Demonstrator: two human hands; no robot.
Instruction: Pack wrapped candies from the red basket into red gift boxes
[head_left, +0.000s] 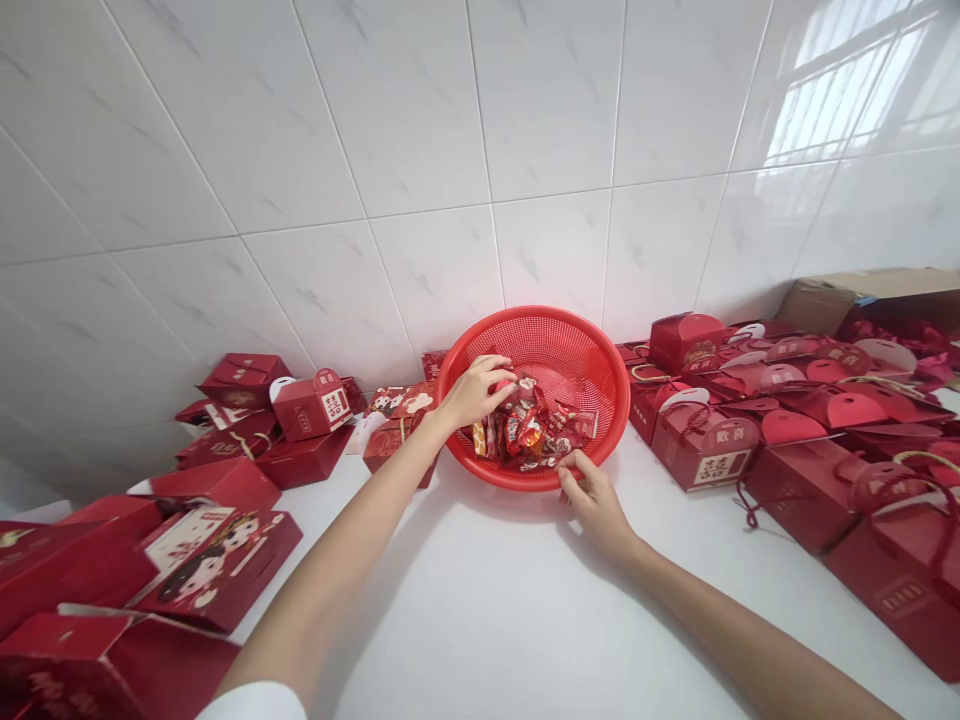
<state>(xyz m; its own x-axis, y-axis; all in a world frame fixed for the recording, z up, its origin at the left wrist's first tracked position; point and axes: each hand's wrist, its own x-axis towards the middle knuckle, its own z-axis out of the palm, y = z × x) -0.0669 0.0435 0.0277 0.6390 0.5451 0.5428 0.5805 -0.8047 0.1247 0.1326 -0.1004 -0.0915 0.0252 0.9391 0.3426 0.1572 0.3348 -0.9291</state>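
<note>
Wrapped sweets sit in a red mesh basket, heaped toward its 6 o'clock side; mesh shows bare toward 12. Clock centred on the basket, 12 = the wall. Wrappers mostly red, one orange and shiny; print too small to read. Basket stands on the white counter, close to the tiled wall. Both hands are at it. Left hand comes over the rim at 9 o'clock, fingers spread and curved down over the pile; can't tell if it grips a sweet underneath. Right hand is at the 5 o'clock rim, thumb and forefinger close together beside the sweets; can't tell if anything is pinched there. Red gift boxes both sides. At 9 o'clock, a flower-printed box just beside the basket, partly behind the left forearm, then a small stack topped by a box with a white label. At 8, a box with cartoon figures among more boxes. From 3 to 4, a dense block of handled boxes, some with cords. Brown carton between 2 and 3, red stuff inside.
</note>
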